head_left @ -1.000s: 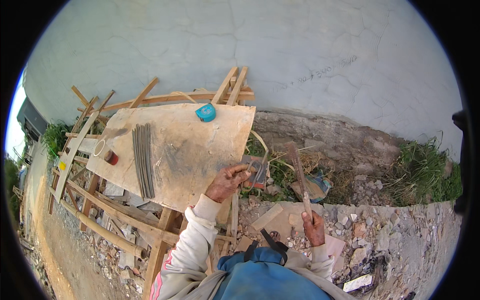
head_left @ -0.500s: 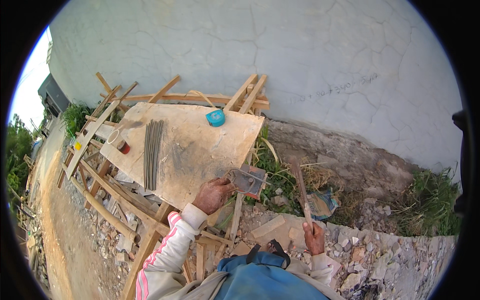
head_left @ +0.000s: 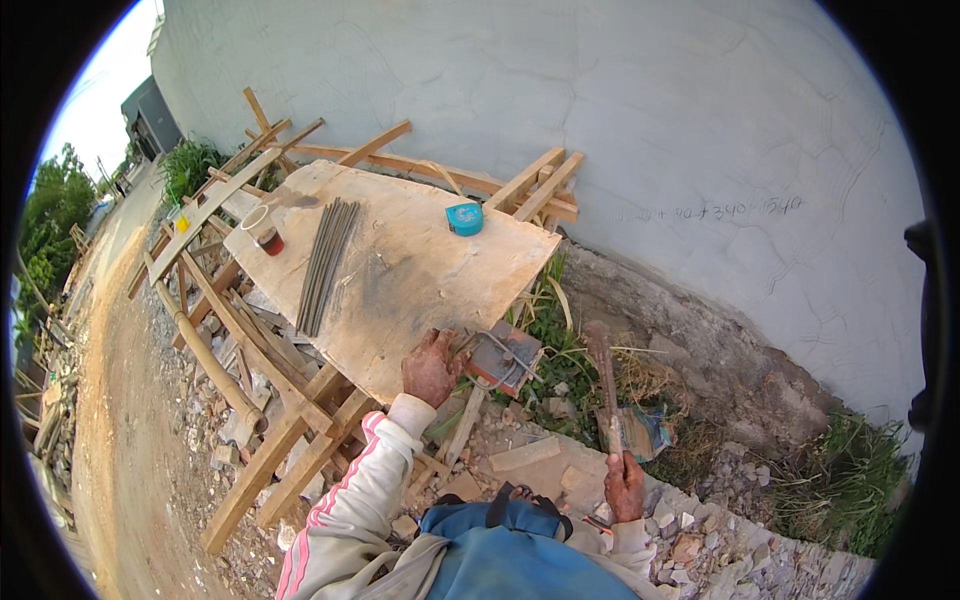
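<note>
Teal tape measure [head_left: 464, 219], rods [head_left: 328, 265] beyond hands [head_left: 432, 367] [head_left: 625, 486]

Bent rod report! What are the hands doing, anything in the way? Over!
Left hand holds bent rod at the block. Right hand grips rusty bar, apart from block. Tape measure and straight rods on board, not in the way.

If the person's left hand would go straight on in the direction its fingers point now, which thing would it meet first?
Most likely the small dark block with a reddish side, just to the right of the left hand. The remaining gap is hard to judge from this view.
</note>
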`<state>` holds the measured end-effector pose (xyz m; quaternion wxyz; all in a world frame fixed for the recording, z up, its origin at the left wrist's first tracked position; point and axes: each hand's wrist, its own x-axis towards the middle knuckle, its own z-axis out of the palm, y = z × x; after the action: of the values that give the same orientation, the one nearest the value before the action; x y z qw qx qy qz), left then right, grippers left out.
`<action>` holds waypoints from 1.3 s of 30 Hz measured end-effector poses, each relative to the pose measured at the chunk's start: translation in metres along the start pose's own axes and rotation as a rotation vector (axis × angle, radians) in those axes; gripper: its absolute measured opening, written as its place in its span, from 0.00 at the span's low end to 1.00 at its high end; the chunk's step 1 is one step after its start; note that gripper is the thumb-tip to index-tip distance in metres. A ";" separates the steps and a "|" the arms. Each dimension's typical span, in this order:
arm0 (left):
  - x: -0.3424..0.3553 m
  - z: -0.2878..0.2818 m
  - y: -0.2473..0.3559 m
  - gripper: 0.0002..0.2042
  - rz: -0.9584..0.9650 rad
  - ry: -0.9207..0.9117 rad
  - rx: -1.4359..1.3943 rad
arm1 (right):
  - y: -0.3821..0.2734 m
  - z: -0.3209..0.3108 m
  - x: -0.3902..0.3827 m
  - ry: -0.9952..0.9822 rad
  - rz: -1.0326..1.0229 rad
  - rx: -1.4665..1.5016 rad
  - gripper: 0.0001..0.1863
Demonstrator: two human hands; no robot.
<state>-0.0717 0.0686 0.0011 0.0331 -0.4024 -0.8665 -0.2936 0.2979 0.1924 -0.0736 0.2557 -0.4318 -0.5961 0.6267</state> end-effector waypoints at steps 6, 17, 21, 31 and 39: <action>0.009 0.017 0.005 0.11 0.008 0.026 0.112 | -0.021 -0.007 0.003 -0.105 -0.116 -0.037 0.18; 0.000 0.033 0.015 0.10 -0.028 0.223 0.166 | -0.077 -0.034 0.047 -0.173 -0.351 -0.711 0.25; -0.001 0.033 0.013 0.09 -0.038 0.235 0.102 | -0.105 -0.053 0.078 -0.278 -0.357 -0.972 0.27; -0.002 0.036 0.012 0.09 -0.056 0.264 0.043 | -0.144 -0.065 0.157 -0.532 -0.429 -1.211 0.34; -0.004 0.037 0.012 0.06 -0.041 0.272 0.087 | -0.161 -0.054 0.217 -0.654 -0.490 -1.241 0.34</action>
<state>-0.0538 0.0921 -0.0242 0.1616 -0.3394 -0.8739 -0.3083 0.2042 0.4276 0.0355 -0.0935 -0.1429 -0.9655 0.1963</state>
